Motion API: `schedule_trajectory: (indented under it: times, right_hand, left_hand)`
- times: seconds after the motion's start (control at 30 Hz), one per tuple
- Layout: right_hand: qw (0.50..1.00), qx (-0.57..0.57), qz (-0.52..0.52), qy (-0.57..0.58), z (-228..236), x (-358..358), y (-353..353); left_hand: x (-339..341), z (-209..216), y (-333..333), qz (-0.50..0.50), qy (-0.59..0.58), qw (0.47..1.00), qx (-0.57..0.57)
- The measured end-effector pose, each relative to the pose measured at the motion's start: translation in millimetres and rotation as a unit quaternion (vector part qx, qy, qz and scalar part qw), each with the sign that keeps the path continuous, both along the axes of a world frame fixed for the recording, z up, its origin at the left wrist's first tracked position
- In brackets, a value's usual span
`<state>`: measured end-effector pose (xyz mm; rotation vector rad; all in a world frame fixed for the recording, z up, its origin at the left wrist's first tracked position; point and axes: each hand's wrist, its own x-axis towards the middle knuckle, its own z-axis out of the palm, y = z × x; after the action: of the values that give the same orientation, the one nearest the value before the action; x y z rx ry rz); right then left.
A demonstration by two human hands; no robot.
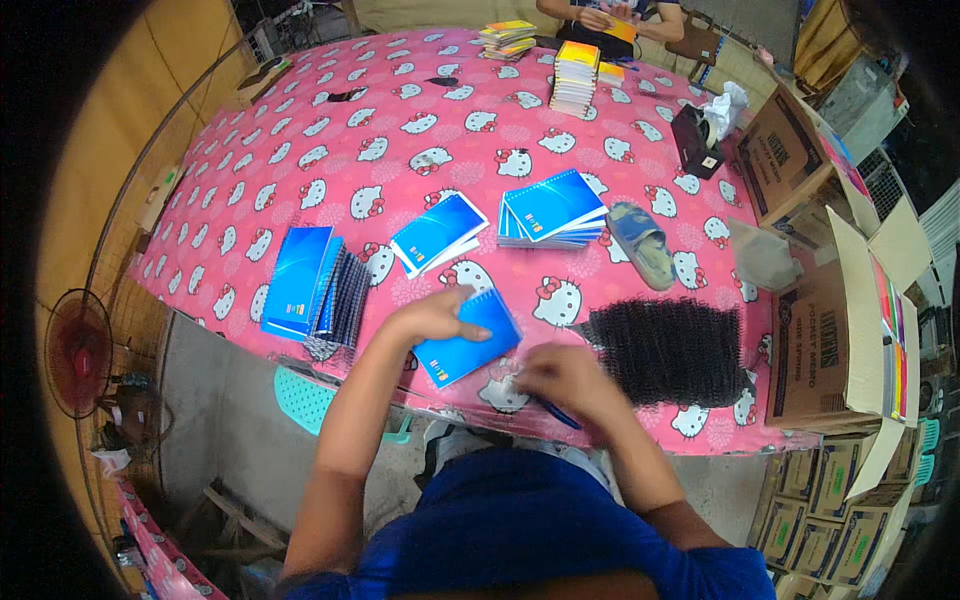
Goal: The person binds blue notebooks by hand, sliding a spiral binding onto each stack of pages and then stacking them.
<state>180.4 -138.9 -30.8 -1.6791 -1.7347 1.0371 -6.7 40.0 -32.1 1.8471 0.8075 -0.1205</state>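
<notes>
My left hand (445,316) presses a small blue notebook (470,348) against the table, its thumb over the cover and its fingers along the top edge. Just right of that notebook is my right hand (572,382), smeared by motion, fingers bent in. A slim dark blue handle (558,412) sticks out under this hand; the rest of that tool is hidden. Black spiral binding coils (665,352) lie in a thick bundle to the right. Beyond my hands are loose blue notebooks (438,232), a stack of blue notebooks (553,208), and another stack (305,282) at the left.
A slipper (642,245) lies on the pink patterned tablecloth (430,125). Open cardboard boxes (815,345) stand along the right edge, near a black tissue box (698,142). Yellow notebooks (575,78) are stacked at the far side, where another person's hands (597,18) work.
</notes>
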Motion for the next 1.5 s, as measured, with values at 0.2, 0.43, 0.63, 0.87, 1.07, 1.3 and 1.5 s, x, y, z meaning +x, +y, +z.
schedule_trajectory:
  times: [0.2,0.43,0.63,0.87,1.07,1.3,1.5]
  right_hand:
    - [0.85,0.064,-0.39,-0.348,7,94,-35]
    - [0.862,0.145,-0.387,-0.294,-3,106,-36]
    - [0.944,0.161,-0.249,-0.145,9,57,-5]
    - [0.962,0.233,-0.143,0.028,-8,31,29]
    - [0.958,0.256,-0.12,0.046,-10,22,41]
    - [0.976,0.206,-0.013,0.064,-3,32,53]
    - [0.986,0.142,0.069,0.059,0,37,63]
  left_hand:
    - [19,-32,24,-0.181,0.07,0.962,0.193]
    - [7,-34,23,0.026,-0.005,0.979,0.203]
    - [5,-46,12,0.108,-0.065,0.976,0.177]
    - [-6,4,-37,0.096,-0.176,0.901,0.384]
    - [0,12,-76,0.188,-0.104,0.863,0.457]
    - [8,-5,-89,0.264,-0.101,0.823,0.493]
    - [6,-9,-87,0.272,-0.119,0.824,0.483]
